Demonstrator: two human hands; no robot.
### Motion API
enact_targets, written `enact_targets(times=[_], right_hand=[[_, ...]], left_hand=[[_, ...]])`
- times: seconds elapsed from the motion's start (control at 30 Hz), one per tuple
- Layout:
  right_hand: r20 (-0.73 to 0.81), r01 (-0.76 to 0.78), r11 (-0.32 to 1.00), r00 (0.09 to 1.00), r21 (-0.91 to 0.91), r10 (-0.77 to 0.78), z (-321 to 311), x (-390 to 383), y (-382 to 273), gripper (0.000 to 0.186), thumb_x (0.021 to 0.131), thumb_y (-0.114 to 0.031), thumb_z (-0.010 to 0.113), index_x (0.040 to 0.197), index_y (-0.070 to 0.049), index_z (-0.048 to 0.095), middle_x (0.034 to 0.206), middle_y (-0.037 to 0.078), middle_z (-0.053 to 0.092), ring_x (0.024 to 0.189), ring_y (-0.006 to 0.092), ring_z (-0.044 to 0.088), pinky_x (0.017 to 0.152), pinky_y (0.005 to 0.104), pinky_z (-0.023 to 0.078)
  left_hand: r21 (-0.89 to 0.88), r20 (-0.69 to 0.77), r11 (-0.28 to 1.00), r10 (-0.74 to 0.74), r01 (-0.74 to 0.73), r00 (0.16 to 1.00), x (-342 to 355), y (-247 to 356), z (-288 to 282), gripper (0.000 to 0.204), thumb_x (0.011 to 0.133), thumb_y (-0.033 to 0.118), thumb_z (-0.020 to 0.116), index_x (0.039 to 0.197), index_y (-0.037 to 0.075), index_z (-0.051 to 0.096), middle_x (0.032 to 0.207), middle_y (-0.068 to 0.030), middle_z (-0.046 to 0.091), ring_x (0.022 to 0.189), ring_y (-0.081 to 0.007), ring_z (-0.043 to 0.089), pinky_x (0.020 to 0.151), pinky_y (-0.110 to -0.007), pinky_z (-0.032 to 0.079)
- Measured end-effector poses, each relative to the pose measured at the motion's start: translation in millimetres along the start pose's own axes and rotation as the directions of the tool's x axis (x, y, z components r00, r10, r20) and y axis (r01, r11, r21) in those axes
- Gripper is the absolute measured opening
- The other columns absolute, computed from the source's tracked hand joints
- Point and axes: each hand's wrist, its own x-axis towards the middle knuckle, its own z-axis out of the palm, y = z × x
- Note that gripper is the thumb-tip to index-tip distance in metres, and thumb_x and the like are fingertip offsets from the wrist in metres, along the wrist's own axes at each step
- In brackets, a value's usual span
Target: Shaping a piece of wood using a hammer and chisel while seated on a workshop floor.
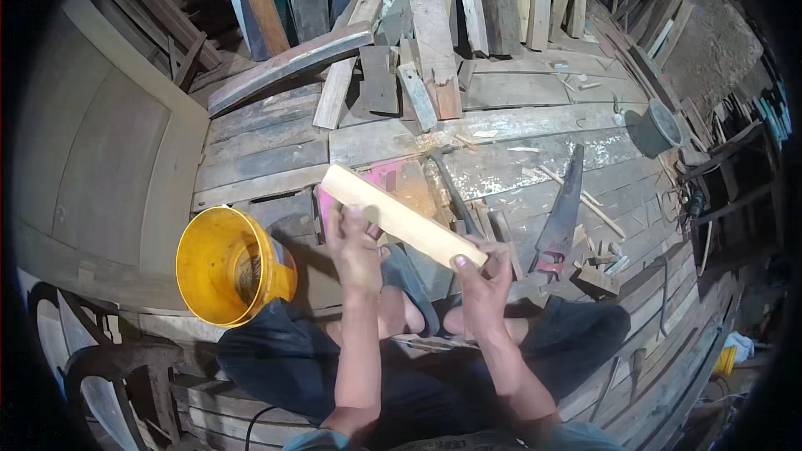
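Note:
A short, pale piece of smoothed wood [403,215] is held up in front of me, slanting from far left down to near right. My left hand [354,244] is closed around its near side toward the left end, some fingers hidden behind it. My right hand [487,280] grips the right end, thumb laid on the top face near the corner. Beneath and beyond the wood lies what looks like a hammer [455,194], partly covered. To the right, a handsaw [561,219] with a reddish handle rests on the boards.
A yellow bucket [188,271] stands at my left, beside a wooden door panel [100,150]. Planks and offcuts [434,42] lean and lie along the far side. A grey bucket [658,128] sits at the far right. Shavings and scraps [597,280] litter the plank floor [535,129].

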Motion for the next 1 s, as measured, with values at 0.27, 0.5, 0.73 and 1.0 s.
enact_targets(times=[0.27,0.5,0.73,1.0], right_hand=[[0.301,-0.322,0.904,0.865,-0.282,0.402,-17,-8,14,0.047,0.081,-0.008,0.073,0.122,-0.003,0.050,0.109,0.009,0.057,0.101,0.0163,0.055,0.084,0.0286,0.045],[0.240,-0.575,0.804,0.767,-0.152,0.595,-37,0,51,0.045,0.092,-0.021,0.062,0.127,0.003,0.049,0.110,0.011,0.061,0.099,0.0167,0.059,0.085,0.0295,0.048],[0.314,-0.514,0.805,0.744,-0.297,0.590,-64,21,94,0.038,0.094,-0.031,0.057,0.114,0.001,0.059,0.096,0.011,0.065,0.086,0.0145,0.058,0.070,0.0291,0.045],[0.020,0.001,0.128,0.989,-0.992,0.148,-123,27,114,0.077,0.067,-0.032,0.077,0.127,0.003,0.045,0.125,0.022,0.047,0.117,0.0396,0.043,0.096,0.0480,0.038]], left_hand=[[0.161,0.107,0.983,-0.104,0.087,0.989,16,-25,-23,0.028,0.086,0.020,0.068,0.107,0.002,0.062,0.089,-0.0033,0.065,0.068,-0.0036,0.056,0.052,-0.019,0.040],[0.585,0.335,0.811,-0.242,0.000,0.910,8,-61,-24,0.046,0.087,0.017,0.065,0.126,-0.004,0.052,0.115,-0.0151,0.062,0.106,-0.0178,0.058,0.092,-0.032,0.044],[0.775,0.133,0.621,-0.338,0.115,0.932,-25,-120,-52,0.031,0.092,0.022,0.059,0.113,-0.001,0.056,0.090,-0.0110,0.063,0.088,-0.0185,0.063,0.076,-0.031,0.049],[0.913,0.289,0.321,-0.067,-0.253,0.955,2,-209,-88,0.042,0.082,0.020,0.064,0.116,0.000,0.051,0.092,-0.0234,0.061,0.093,-0.0423,0.059,0.082,-0.046,0.047]])
